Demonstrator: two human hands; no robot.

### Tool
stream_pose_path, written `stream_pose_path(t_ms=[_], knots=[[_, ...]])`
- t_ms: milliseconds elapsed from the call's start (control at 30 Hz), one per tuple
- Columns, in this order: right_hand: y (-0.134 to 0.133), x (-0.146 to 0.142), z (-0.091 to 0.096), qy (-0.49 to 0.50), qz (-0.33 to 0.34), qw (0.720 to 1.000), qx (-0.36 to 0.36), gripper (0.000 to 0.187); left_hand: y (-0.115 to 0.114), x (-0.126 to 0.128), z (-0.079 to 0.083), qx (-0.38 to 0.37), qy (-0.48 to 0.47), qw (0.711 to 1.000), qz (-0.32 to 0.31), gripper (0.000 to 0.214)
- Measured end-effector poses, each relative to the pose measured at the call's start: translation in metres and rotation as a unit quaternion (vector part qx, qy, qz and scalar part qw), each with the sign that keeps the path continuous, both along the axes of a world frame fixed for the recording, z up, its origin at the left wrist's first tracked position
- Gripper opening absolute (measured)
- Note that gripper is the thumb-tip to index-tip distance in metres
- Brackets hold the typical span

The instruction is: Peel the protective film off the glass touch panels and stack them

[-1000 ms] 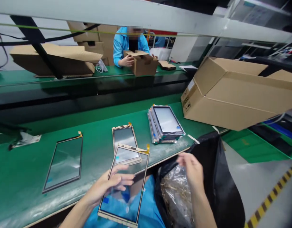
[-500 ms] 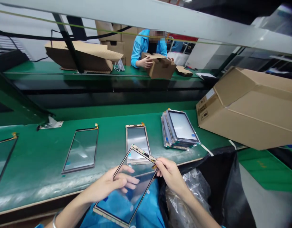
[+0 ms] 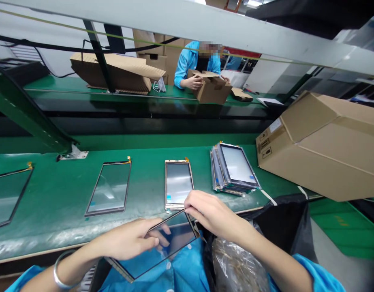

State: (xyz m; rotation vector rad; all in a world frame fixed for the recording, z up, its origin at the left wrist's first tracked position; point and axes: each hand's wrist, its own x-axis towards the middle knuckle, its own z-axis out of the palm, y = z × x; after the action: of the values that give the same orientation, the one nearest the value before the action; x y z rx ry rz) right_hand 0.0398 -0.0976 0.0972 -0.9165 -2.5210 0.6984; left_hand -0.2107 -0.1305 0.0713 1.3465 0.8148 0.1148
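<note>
A clear touch screen panel with a dark border is held tilted over my lap, off the bench's front edge. My left hand grips it along the left edge, with fingers showing through the glass from underneath. At its upper far corner, my right hand pinches with thumb and fingertips; the exact contact is partly hidden. Just beyond my hands lies a light-framed panel on the green bench. Further left is another dark-framed panel with an orange flex tab, and one more panel is cut by the picture's edge.
A stack of film-wrapped panels sits right of centre. Beyond it a large cardboard box leans over the bench. A black-lined bin with clear plastic is at my right. Across the bench, a person handles a carton.
The panel has turned and tipped flatter. My right hand has moved from its right corner to the upper corner, back of the hand now upward. My left hand keeps its hold.
</note>
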Motion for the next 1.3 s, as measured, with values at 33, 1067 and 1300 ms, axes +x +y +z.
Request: stream_pose_path(t_ms=[33, 1067, 1300], knots=[[0.0, 0.0, 0.0, -0.003, 0.004, 1.0, 0.004, 0.018, 0.0, 0.0, 0.0, 0.0, 0.001, 1.0, -0.002, 0.026], [-0.028, 0.04, -0.005, 0.206, -0.265, 0.942, 0.008, 0.006, 0.025, -0.005, -0.011, -0.094, -0.053, 0.993, 0.056, 0.027], [-0.003, 0.001, -0.004, -0.002, -0.052, 0.997, 0.062, 0.014, 0.013, 0.006, 0.005, -0.011, -0.005, 1.0, 0.023, 0.022]])
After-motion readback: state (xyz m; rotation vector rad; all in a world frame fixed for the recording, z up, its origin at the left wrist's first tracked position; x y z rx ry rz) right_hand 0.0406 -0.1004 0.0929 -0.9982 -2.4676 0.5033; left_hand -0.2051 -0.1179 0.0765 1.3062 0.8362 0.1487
